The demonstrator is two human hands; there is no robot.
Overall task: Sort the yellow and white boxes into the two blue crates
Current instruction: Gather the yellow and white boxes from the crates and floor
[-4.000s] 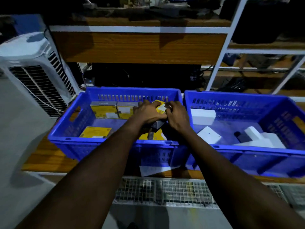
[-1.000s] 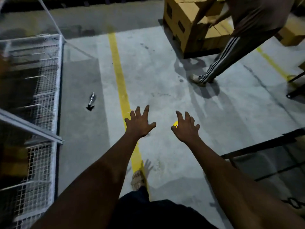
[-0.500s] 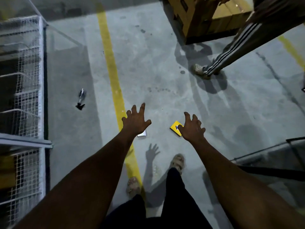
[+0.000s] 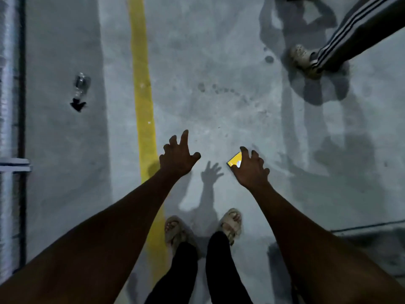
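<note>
Where right hand (image 4: 249, 172) overlaps yellow box (image 4: 235, 161) edge, left hand (image 4: 175, 159) hovers apart

This looks like a warehouse or factory floor. The bare grey concrete floor (image 4: 219, 62) carries 1 painted yellow line (image 4: 142, 84) of the kind that marks an aisle. A metal frame (image 4: 8, 84) runs along the left edge, a plastic bottle (image 4: 81, 84) lies on the ground, and another person's leg (image 4: 350, 36) stands nearby.
</note>
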